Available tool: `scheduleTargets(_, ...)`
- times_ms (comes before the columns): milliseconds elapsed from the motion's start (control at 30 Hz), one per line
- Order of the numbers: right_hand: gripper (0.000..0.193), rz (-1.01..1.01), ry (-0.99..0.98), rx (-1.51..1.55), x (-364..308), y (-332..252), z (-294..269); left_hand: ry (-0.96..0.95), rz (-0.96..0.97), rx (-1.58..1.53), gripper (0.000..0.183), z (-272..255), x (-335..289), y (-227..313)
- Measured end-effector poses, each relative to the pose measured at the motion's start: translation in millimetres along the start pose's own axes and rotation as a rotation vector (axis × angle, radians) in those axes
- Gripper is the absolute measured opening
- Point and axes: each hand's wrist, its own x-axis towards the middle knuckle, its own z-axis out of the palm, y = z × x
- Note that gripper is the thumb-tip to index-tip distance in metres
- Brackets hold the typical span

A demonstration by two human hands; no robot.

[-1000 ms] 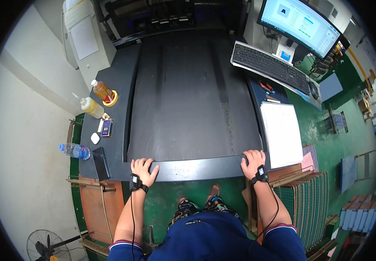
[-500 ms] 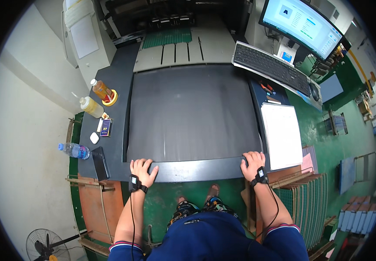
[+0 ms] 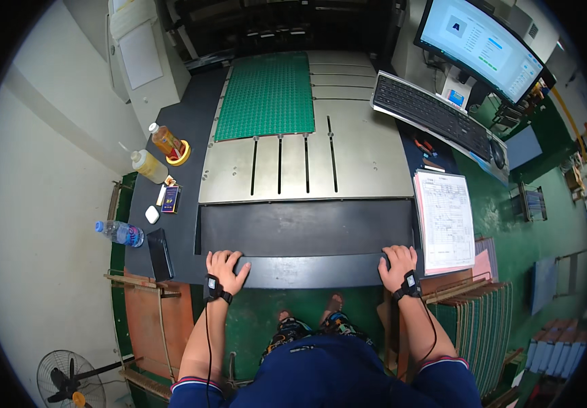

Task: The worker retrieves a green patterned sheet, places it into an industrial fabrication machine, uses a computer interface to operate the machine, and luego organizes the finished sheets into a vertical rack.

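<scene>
My left hand [image 3: 227,270] rests on the left part of the dark front bar [image 3: 303,270] of a machine, fingers spread over its edge. On the right end of the same bar lies my right hand [image 3: 398,266], its fingers also stretched out. Neither holds anything. Beyond the bar, a metal bed plate [image 3: 361,163] with several dark slots stands partway out over the black bellows cover [image 3: 307,228]. A green perforated panel [image 3: 266,95], like a circuit board sheet, lies flat on the plate's left half.
On the left ledge stand an amber bottle [image 3: 167,141], a squeeze bottle [image 3: 148,167], a water bottle [image 3: 120,233] and a leaning phone [image 3: 160,254]. To the right are a keyboard [image 3: 436,117], a monitor [image 3: 482,47], a paper stack [image 3: 445,221] and racked panels [image 3: 477,333].
The bed plate has slid toward me, carrying the green panel into fuller view and covering much of the bellows. The top sheet's print now shows. My hands stay on the bar.
</scene>
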Motion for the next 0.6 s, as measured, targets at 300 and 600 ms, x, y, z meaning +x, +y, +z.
scheduleTargets(300, 0.029, 0.003, -0.028, 0.000, 0.9, 0.2, -1.7, -0.001, -0.015, 0.014, 0.037, -0.8, 0.6, 3.4)
scheduleTargets(600, 0.029, -0.002, -0.030, 0.011, 2.2, 0.2, -3.2, 0.005, -0.014, 0.011, 0.036, 0.2, 1.5, 3.8)
